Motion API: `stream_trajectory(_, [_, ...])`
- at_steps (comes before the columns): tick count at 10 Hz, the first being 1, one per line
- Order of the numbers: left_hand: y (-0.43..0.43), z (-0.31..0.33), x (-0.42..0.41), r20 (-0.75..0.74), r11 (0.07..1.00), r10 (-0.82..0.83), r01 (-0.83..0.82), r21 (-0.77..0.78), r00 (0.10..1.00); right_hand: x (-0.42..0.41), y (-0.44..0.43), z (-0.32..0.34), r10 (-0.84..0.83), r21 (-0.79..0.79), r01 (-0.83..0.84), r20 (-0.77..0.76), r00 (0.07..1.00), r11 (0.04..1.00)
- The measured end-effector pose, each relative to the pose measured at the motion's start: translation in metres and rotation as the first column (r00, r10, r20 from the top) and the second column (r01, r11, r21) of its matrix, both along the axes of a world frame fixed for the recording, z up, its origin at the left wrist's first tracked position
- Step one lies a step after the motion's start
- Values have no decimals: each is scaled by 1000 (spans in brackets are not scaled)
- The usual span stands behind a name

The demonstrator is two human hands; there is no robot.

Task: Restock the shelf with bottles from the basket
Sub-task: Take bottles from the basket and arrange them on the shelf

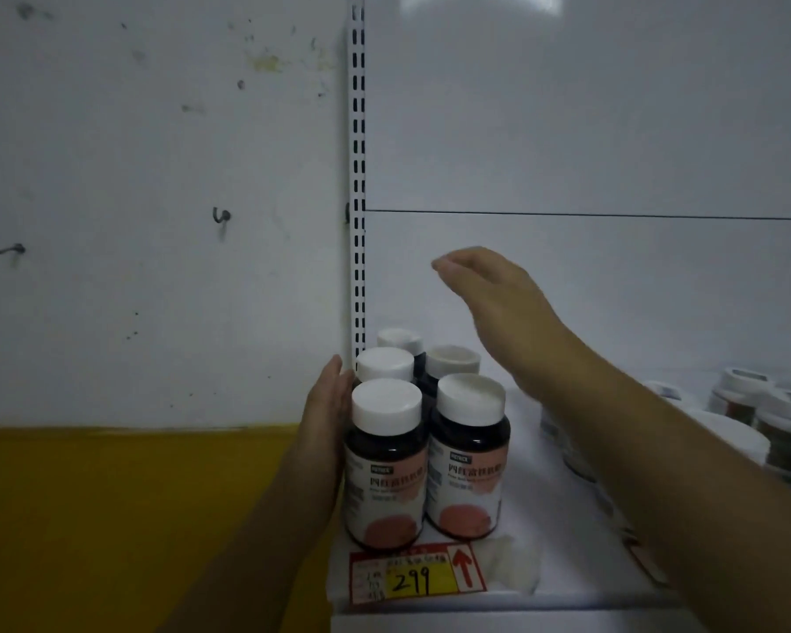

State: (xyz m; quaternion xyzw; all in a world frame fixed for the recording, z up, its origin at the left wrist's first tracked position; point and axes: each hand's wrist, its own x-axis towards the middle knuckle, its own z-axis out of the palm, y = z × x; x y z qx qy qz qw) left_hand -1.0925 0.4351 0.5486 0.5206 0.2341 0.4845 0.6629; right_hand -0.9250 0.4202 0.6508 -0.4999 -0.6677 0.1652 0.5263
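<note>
Several dark bottles with white caps and pink-and-white labels stand in two rows at the left end of the white shelf. The front-left bottle and the front-right bottle are nearest me. My left hand lies flat against the left side of the front-left bottle, fingers straight. My right hand hovers above and behind the bottles, blurred, fingers extended and holding nothing. The basket is out of view.
A red and yellow price tag reading 299 sits on the shelf edge below the bottles. Other white-capped jars stand at the shelf's right. A slotted white upright marks the shelf's left side, with a white and yellow wall beyond.
</note>
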Motion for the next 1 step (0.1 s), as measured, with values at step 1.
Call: stream_trajectory(1, [-5, 1, 8, -14, 1000, -31, 31, 1, 999, -13, 33, 22, 44, -304, 110, 461, 886, 946])
